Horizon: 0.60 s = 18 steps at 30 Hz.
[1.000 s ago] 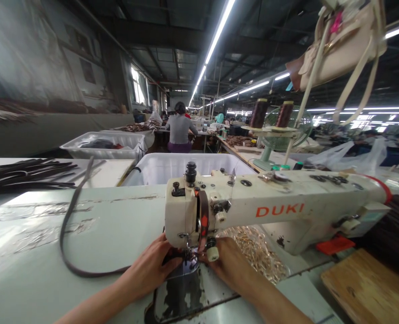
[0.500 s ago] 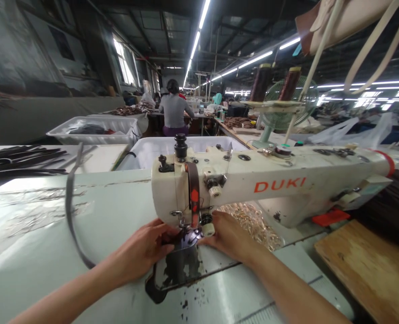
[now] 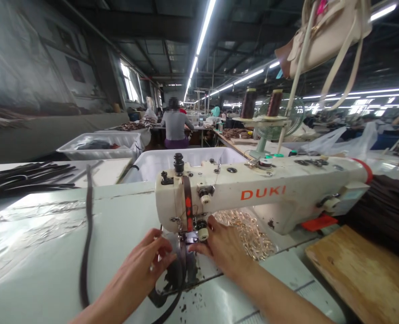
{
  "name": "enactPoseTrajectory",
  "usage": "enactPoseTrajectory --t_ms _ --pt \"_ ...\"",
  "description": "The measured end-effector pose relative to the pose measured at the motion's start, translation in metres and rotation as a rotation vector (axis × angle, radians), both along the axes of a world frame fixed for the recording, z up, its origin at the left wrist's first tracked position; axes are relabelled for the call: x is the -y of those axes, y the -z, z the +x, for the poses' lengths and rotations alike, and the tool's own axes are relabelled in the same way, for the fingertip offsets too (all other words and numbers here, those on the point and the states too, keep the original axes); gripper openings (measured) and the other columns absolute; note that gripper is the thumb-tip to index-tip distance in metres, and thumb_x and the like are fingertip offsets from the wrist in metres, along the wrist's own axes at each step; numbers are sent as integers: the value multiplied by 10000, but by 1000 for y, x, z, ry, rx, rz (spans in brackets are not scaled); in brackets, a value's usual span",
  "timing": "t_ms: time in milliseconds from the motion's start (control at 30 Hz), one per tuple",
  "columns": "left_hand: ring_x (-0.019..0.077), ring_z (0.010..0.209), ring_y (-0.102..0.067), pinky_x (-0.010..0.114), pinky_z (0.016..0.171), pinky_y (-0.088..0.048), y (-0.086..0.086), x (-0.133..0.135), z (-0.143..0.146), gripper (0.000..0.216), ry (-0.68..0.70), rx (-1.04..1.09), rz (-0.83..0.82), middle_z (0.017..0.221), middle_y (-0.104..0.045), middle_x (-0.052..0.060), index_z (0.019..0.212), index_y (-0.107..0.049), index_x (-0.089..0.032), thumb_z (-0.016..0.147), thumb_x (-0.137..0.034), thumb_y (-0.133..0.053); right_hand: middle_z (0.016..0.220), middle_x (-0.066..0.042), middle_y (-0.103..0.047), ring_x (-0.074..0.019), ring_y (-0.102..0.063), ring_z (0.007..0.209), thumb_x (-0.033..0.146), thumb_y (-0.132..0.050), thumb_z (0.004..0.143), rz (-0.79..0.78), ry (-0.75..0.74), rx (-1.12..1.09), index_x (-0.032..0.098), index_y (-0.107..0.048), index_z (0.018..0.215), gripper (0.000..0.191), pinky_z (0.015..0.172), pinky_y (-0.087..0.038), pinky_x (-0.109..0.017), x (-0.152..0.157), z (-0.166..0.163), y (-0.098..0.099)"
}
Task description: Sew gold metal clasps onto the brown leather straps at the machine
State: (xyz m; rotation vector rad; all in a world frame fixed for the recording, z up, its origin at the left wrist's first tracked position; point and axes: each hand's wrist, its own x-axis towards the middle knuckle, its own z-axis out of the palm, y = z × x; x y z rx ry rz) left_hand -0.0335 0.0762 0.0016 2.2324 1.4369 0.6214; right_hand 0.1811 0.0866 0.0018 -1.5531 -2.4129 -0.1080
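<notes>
A sewing machine [image 3: 216, 193] marked DUKI stands before me, its head over a worn metal plate [image 3: 199, 270]. A long dark strap [image 3: 183, 265] runs down from the presser foot [image 3: 190, 237] and curves toward my lap. Left of the foot, my left hand [image 3: 152, 254] has its fingers curled and thumb drawn in at the strap's edge; the exact contact is blurred. My right hand [image 3: 226, 245] is on the other side, thumb stretched to the foot and forefinger apart beside the round tension dial [image 3: 202, 229]. A second stretch of strap [image 3: 87, 234] stands up behind my left forearm.
A clear bag of gold-coloured metal hardware [image 3: 250, 231] lies behind my right hand. At right is a wooden board [image 3: 364, 270]. White bins [image 3: 142, 157] stand behind the machine, with dark strips [image 3: 27, 177] at left. Further off sits a person [image 3: 177, 126].
My left hand has drawn back from the presser foot, toward me. The strap now shows below the foot, hanging over the plate. My right hand stays by the foot. The camera view has shifted.
</notes>
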Motion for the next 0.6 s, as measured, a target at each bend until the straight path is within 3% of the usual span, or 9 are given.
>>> enactPoseTrajectory --t_ms 67,167,333,600 --pt "168 722 -577 292 660 -485 12 -18 -3 188 -74 13 10 938 -543 27 848 -619 -207 838 -388 -569 974 -84 -658 -264 -662 809 543 -380 967 27 -61 18 194 -627 1020 430 622 -504 -345 4 -2 1" --pt "180 753 -574 304 686 -479 23 -30 1 85 -76 26 14 899 -544 26 758 -630 -199 784 -242 -563 966 -88 -673 -272 -649 858 386 -437 986 44 -150 46 198 -569 1100 256 626 -507 -338 7 -11 10" --pt "193 781 -570 317 714 -458 24 -25 14 113 -100 27 72 870 -553 39 653 -563 -186 748 -155 -511 972 -108 -677 -265 -645 856 282 -497 958 21 -148 61 166 -496 1157 230 629 -499 -314 3 -21 20" --pt "205 814 -601 322 745 -478 26 -22 17 99 -79 -38 154 839 -571 44 697 -544 -181 740 -117 -482 955 -127 -678 -225 -661 793 96 -404 947 52 -153 50 152 -511 1126 216 606 -498 -292 2 -32 18"
